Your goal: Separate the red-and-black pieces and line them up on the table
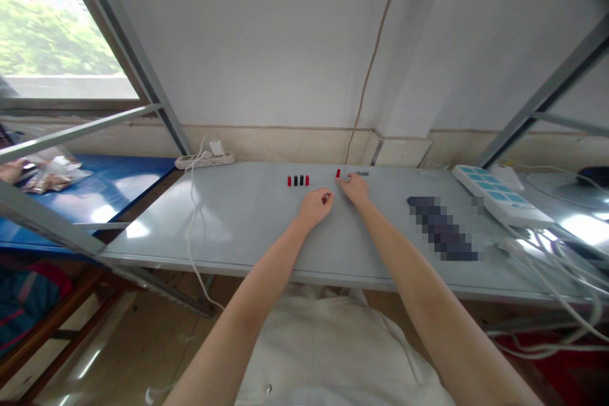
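Two bare hands reach over one grey counter (247, 222). The left hand (316, 208) is held above its middle with the fingers curled in together, and they seem clamped on one small dark piece (325, 199), too little of which shows to tell its shape. The right hand (354, 189) is farther back, fingertips toward one red cylinder (338, 173) that stands near the back edge; whether they touch it, and whether those fingers are together or apart, I cannot tell.

To the left of that cylinder, four more stand upright in one row, a little apart — a red one (289, 181) at each end and two black ones (299, 180) between. That makes five cylinders standing: three red, two black. Just behind the right hand lies a short line of small dark bits (363, 173), too tiny to count.

There are two power strips — one white strip (204, 160) with a plug (216, 148) at the back left, one larger blue-topped strip (497, 193) at the right. Near the larger one lies one dark, blocked-out object (441, 228). At far left, one hand of another person (12, 170) is beside a plastic bag (56, 171) over a blue counter (128, 177).
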Demonstrator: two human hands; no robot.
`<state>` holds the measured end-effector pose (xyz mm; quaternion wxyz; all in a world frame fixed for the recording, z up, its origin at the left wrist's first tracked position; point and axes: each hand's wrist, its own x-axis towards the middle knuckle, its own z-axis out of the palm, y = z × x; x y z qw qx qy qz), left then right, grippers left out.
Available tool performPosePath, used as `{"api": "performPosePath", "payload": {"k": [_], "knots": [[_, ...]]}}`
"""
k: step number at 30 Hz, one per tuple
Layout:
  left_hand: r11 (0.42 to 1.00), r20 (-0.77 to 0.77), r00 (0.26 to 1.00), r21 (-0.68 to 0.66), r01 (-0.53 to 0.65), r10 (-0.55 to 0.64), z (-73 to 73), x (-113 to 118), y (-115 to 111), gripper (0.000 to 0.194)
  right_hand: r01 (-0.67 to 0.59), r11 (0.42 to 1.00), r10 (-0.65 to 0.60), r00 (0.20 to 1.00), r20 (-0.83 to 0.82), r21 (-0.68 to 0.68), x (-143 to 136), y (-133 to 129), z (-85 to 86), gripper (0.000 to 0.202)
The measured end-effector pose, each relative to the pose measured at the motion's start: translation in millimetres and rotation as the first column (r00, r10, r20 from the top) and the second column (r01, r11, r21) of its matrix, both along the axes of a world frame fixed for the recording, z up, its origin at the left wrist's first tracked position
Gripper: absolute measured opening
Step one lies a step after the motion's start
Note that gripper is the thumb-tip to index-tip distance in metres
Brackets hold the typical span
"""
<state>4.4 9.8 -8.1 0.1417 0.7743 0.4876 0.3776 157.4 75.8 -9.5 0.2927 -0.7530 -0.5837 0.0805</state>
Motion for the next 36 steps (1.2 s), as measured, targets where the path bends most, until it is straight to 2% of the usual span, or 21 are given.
{"api": "performPosePath", "payload": {"k": [4,7,11,15,19,22,29,33,36], "knots": [[0.996,0.036,0.995,-0.008,-0.088,0.088,0.1,0,0,0.024,0.036,0.999,-0.036,0.999,0.019,0.022,-1,12,-1.9,0.049],[0.991,0.053,0.990,-0.009,-0.132,0.132,0.4,0,0,0.022,0.018,0.999,-0.019,0.999,0.030,0.032,-2,17,-3.4,0.046],[0.990,0.060,0.988,-0.013,-0.144,0.144,0.0,-1,1,0.021,-0.036,0.998,0.033,0.998,0.058,0.051,-8,20,-3.1,0.031],[0.991,0.097,0.986,-0.031,-0.134,0.136,0.4,-1,1,0.024,-0.107,0.986,0.099,0.993,0.062,0.130,-16,16,-0.5,0.021],[0.995,0.172,0.980,0.008,-0.099,0.096,4.1,-1,-3,0.038,-0.272,0.943,0.257,0.961,0.097,0.194,-18,0,5.8,0.020],[0.998,0.136,0.990,0.049,-0.039,0.032,7.8,-2,-7,0.041,-0.386,0.907,0.367,0.921,0.130,0.171,-16,-20,12.9,0.020],[0.992,0.001,0.999,0.116,0.053,-0.054,6.6,-3,-8,0.031,-0.364,0.921,0.346,0.928,0.140,0.141,-10,-58,16.6,0.021],[0.992,-0.003,0.998,0.109,0.064,-0.064,3.1,-4,-6,0.023,-0.368,0.923,0.356,0.927,0.118,0.114,-9,-64,11.3,0.022],[0.993,0.052,0.998,0.109,0.042,-0.048,0.7,-5,-3,0.018,-0.394,0.910,0.384,0.918,0.100,0.126,-9,-65,9.9,0.022]]}}
